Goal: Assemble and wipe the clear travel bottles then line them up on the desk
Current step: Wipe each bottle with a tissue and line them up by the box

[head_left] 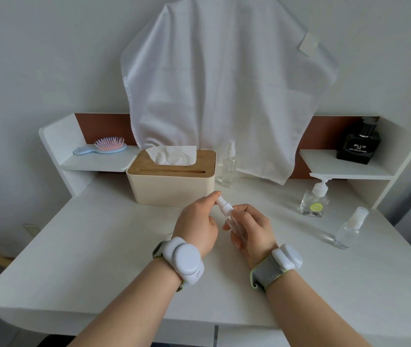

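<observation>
1. We hold a clear bottle [234, 222] in our right hand [254, 231], just in front of the tissue box [172, 181]. Our fingers wrap around its body and it tilts toward the box.
2. Our left hand [197, 221] pinches the white spray top [222, 202] of that bottle with curled fingers.
3. Both hands are above the white desk [86, 246], close to each other.
4. Another spray bottle [229, 165] stands just right of the box.
5. A pump bottle [315, 200] with a green dot stands farther right of the box.
6. A third spray bottle [349, 227] stands right of the box too, nearer to us than the pump bottle.
7. A white towel [224, 83] hangs on the wall behind the box.
8. A hairbrush [104, 146] lies on the shelf left of the box.
9. A black perfume bottle [358, 144] sits on the shelf far right of the box.
</observation>
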